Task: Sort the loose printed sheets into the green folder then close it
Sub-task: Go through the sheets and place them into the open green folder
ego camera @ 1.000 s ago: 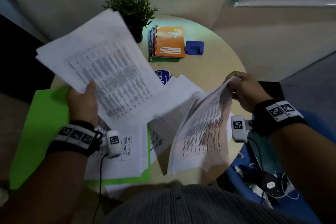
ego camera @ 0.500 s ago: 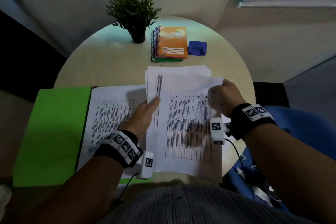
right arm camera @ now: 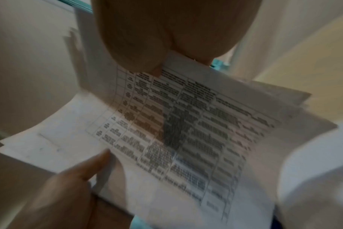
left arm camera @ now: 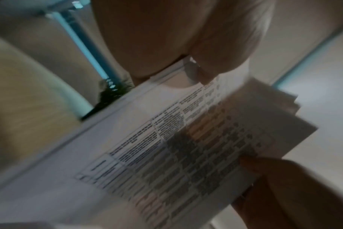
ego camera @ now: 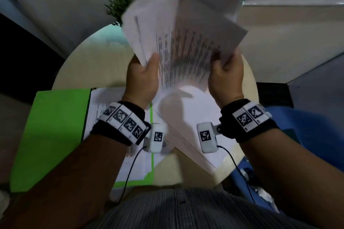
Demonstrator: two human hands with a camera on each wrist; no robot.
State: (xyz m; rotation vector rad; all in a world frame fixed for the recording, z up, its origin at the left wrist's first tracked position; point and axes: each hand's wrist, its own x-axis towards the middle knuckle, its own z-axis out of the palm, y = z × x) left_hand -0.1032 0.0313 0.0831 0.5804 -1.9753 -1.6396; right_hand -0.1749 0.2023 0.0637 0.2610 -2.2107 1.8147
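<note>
The round table carries the open green folder at its near left edge, with printed sheets lying inside it. More loose sheets lie on the table just right of the folder. Above the table, a raised stack of sheets is gripped at its lower corners by the left hand and right hand, thumbs on top. A potted plant stands at the table's far edge.
</note>
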